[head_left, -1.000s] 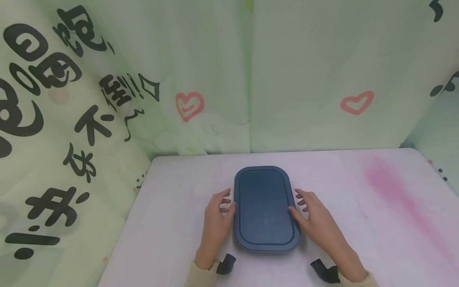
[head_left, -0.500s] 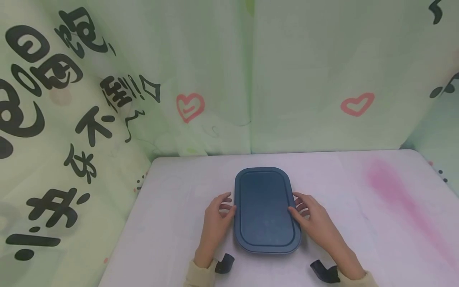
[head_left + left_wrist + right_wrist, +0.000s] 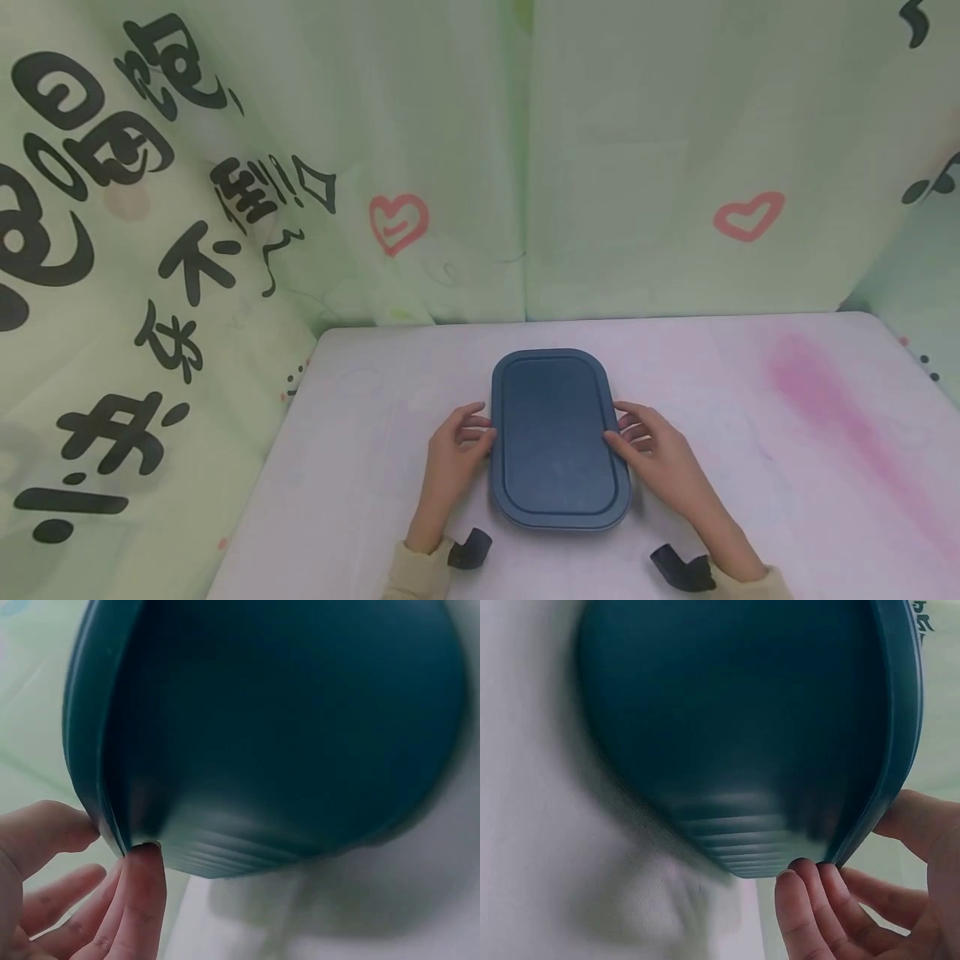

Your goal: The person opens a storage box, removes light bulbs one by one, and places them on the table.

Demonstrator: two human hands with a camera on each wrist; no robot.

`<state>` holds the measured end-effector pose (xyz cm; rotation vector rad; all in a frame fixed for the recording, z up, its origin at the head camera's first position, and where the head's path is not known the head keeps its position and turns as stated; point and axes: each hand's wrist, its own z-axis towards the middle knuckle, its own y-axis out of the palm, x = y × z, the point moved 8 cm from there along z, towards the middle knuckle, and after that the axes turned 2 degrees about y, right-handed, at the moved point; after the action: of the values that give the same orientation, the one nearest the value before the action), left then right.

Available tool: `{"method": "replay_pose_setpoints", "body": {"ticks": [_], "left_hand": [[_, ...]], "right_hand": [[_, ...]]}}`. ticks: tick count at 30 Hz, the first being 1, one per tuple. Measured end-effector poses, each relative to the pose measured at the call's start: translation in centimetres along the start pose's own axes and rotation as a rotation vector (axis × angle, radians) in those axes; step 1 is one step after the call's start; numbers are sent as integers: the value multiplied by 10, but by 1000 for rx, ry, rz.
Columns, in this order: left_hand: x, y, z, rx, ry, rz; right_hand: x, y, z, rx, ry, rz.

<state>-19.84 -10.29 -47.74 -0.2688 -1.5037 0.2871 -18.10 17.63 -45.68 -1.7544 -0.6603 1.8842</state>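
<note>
Tabletop (image 3: 360,467): near edge + both near corners cut off, head view, as are L sleeve (image 3: 420,573) & R sleeve (image 3: 750,585); blue container (image 3: 285,735), base hidden under lid (image 3: 560,437) there, cut off up top in both wrist views; L hand (image 3: 453,454) & R hand (image 3: 663,462) part cut off too, shadows (image 3: 352,896) blurred

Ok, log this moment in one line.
left hand: pinches blue box at left rim | right hand: pinches right rim | lid: on | contact with pale table: unclear
</note>
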Motion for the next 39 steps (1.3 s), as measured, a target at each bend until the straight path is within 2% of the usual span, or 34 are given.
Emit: {"method": "replay_pose_setpoints", "body": {"ticks": [6,11,13,23,28,39], "left_hand": [[-8,2,2,-27,-73,-132],[-11,2,3,-36,-132,-199],[-17,3,4,-44,-145,-223],[-24,6,1,-93,-218,-289],[-26,7,0,-105,-238,-296],[-26,7,-1,-99,-239,-308]], "right_hand": [[6,0,2,-19,33,73],[15,1,4,-63,81,144],[18,1,4,-80,101,168],[24,5,3,-156,197,368],[26,6,3,-170,219,409],[26,6,3,-163,235,448]]}}
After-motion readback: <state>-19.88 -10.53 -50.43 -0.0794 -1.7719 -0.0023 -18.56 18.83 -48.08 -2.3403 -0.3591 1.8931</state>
